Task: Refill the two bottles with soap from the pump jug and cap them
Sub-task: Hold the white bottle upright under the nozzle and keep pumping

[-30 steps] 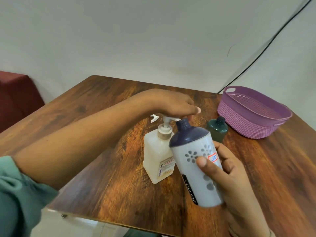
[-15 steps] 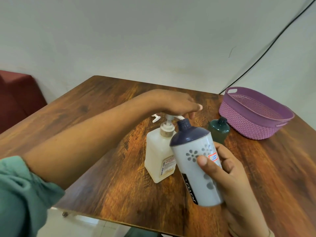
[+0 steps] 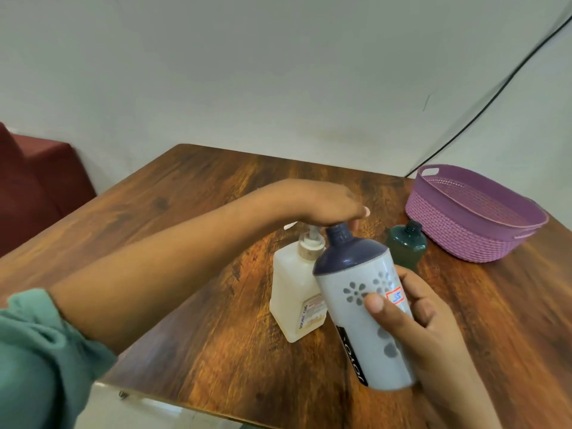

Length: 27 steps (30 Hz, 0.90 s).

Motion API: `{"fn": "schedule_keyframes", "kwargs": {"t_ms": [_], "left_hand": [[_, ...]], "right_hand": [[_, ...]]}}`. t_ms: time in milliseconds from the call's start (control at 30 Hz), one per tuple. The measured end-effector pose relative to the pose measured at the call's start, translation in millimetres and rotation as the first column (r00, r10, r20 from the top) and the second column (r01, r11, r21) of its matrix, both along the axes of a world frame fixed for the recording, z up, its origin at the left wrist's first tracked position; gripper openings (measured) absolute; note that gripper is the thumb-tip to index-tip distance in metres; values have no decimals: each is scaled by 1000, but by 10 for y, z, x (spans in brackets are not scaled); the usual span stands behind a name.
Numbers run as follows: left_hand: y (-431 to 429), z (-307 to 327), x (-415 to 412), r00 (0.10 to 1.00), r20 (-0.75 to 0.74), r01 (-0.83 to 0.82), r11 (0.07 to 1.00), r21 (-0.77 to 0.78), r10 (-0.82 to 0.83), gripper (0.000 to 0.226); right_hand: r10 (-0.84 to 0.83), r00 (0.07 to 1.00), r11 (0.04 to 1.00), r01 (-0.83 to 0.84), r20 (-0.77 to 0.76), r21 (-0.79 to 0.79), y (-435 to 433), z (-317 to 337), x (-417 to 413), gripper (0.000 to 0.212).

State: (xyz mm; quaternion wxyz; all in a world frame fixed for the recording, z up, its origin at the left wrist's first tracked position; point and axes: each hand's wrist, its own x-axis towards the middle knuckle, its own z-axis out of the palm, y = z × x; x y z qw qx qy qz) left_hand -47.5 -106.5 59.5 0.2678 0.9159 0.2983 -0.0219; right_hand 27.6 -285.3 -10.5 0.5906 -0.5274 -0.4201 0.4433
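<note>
The left grip [image 3: 322, 205] is lying flat over the pump [image 3: 312, 243] of the jug [image 3: 294, 292], its fingers stretched out and apart, closing round nothing. The jug is standing upright near the middle of the tabletop [image 3: 216, 351]. The right grip [image 3: 424, 329] is clamping the grey bottle [image 3: 365, 311], thumb across the front and fingers wrapping round the back. It is holding this bottle off the tabletop, just in front of the jug. The bottle is tilting, and its open dark neck is reaching up beside the pump, right under the left palm. The green bottle [image 3: 405, 246] is standing on the tabletop between the jug and the purple basket [image 3: 470, 218], apart from both. A small white piece [image 3: 291, 225] is peeking out behind the jug, too hidden to identify.
</note>
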Motion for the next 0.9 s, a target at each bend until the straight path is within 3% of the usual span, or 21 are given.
{"fn": "schedule_keyframes", "kwargs": {"t_ms": [233, 333, 633, 800, 900], "left_hand": [[-17, 17, 4, 999, 23, -26, 1000, 11, 26, 42], [-9, 33, 8, 999, 28, -26, 996, 86, 24, 41], [-20, -86, 21, 990, 132, -35, 991, -129, 52, 36], [-11, 17, 37, 996, 78, -54, 998, 21, 52, 41], [-35, -107, 33, 994, 91, -44, 994, -102, 53, 39]], "right_hand": [[-23, 1000, 1000, 23, 11, 19, -16, 1, -2, 72], [-20, 1000, 1000, 19, 2, 19, -27, 19, 16, 54], [-47, 998, 999, 47, -34, 19, -28, -39, 41, 50], [-35, 997, 998, 38, -63, 40, -23, -27, 50, 48], [-46, 998, 999, 48, -52, 24, -6, -67, 49, 51]]}}
